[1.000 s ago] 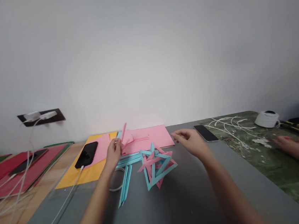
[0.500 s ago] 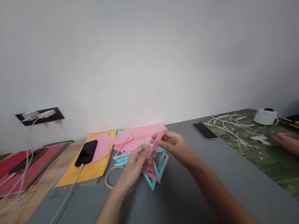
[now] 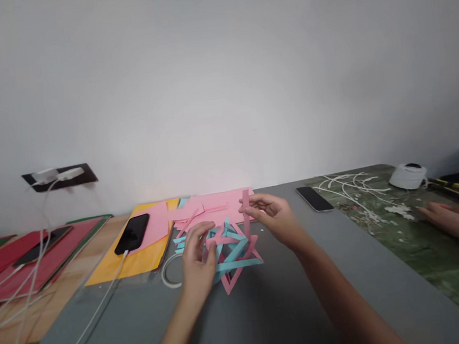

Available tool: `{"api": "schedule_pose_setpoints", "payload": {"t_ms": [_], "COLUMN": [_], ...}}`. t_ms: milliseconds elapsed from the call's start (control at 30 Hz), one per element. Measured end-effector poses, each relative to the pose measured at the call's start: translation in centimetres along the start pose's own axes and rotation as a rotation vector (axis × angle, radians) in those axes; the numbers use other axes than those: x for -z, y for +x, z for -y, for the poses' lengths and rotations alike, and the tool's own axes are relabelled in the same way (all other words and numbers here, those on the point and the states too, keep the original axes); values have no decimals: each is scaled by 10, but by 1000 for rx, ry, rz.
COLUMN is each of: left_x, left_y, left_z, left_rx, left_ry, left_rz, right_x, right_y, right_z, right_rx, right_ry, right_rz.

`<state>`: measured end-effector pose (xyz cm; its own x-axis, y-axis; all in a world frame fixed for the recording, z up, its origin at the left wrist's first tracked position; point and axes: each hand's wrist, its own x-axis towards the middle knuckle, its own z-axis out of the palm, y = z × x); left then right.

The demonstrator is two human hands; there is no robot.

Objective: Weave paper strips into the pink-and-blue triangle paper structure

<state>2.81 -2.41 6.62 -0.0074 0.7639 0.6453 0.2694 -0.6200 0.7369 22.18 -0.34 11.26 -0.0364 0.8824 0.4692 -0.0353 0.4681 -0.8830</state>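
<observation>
Your left hand has its fingers curled shut on the strips of the pink and blue paper model, which sits just right of that palm on the grey table. Your right hand pinches 1 pink strip upright, thumb and fingertips together, right above the model. A black phone lies well left of your left hand.

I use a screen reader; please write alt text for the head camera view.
The left hand holds a pink-and-blue paper-strip model on a grey table, while the right hand pinches an upright pink strip rising from it. Nearby lie pink sheets, a black phone and another person's hands.
</observation>
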Motion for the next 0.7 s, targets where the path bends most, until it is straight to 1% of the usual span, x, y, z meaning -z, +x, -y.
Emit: {"api": "schedule_pose_setpoints", "payload": {"t_ms": [100,200,300,367,467,533,633,700], "left_x": [1,3,6,8,13,16,18,18], "left_y": [1,0,-4,-6,-11,-14,-19,-23], "left_z": [-1,-1,2,4,4,2,1,2], "left_rx": [15,35,20,3,23,47,51,49], "left_ry": [-66,-100,-71,-10,126,224,326,352], "left_rz": [-5,-33,-51,-58,-24,24,65,56], "right_x": [-10,-18,-26,-31,-35,-35,-33,-32], "right_y": [-5,-9,-13,-15,-16,-16,-18,-20], "right_z": [6,12,15,14,9,5,3,4], "right_rx": [-35,-33,-27,-14,36,49,59,90], "right_ry": [80,146,204,192,49,-83,-237,-324], "right_rz": [28,16,10,72,233,304,311,285]}}
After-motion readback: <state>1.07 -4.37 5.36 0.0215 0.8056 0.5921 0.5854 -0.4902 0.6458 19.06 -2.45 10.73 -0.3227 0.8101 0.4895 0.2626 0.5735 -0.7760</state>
